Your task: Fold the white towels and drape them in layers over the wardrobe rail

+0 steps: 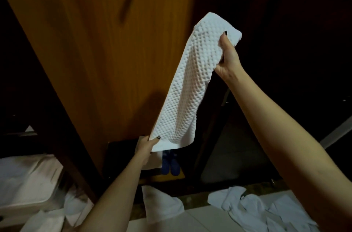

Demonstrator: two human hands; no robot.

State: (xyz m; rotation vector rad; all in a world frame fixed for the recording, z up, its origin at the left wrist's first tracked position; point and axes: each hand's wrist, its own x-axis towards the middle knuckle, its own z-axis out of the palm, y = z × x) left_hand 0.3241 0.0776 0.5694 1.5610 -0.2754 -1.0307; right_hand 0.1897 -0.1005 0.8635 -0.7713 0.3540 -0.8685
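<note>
The towel (188, 87) is up in the air, white and waffle-textured, stretched in a long folded strip that slants from upper right down to lower left. The right hand (227, 56) has the top end, thumb pressed over the cloth and fingers curled behind it, a firm grip. The left hand (146, 148) pinches the bottom corner, thumb on the face of the towel, fingers underneath. The strip sags a little between the two hands and its lower edge hangs free just right of the left hand.

Right behind the towel stands a brown wooden door (91, 41), open, with darkness to its right. Below the towel's bottom edge, a pair of blue boots (170, 163) sits low in the far space. Nearer, on the pale floor (200, 220), one white cloth (162, 207) lies in the middle and loose towels (257, 210) lie crumpled on the right. On the near left there is a white pile (24, 184).
</note>
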